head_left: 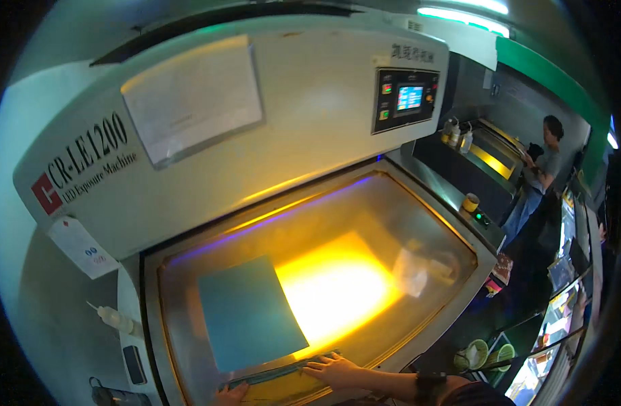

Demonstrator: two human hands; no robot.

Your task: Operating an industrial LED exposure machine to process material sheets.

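Observation:
My left hand (232, 394), cut off by the lower edge, shows only in part. Its visible fingers are apart and touch the left end of a long, narrow blue-grey strip (283, 371) on the near part of a glass-topped machine bed (365, 223). Over the strip's right end lies my right hand (336, 371), palm down with fingers spread. Whether the strip is a folded sheet or a bar, I cannot tell. Just beyond it, a flat teal sheet (249, 314) rests on the glass, left of a bright yellow glow. Both hands are at the bed's near edge.
The machine's raised white lid (310, 101) rises behind the bed, with a control panel (410, 99). A white bottle (117, 319) and a phone (134, 365) lie at the left. Another person (544, 169) stands at far right. Green bins (476, 353) are at lower right.

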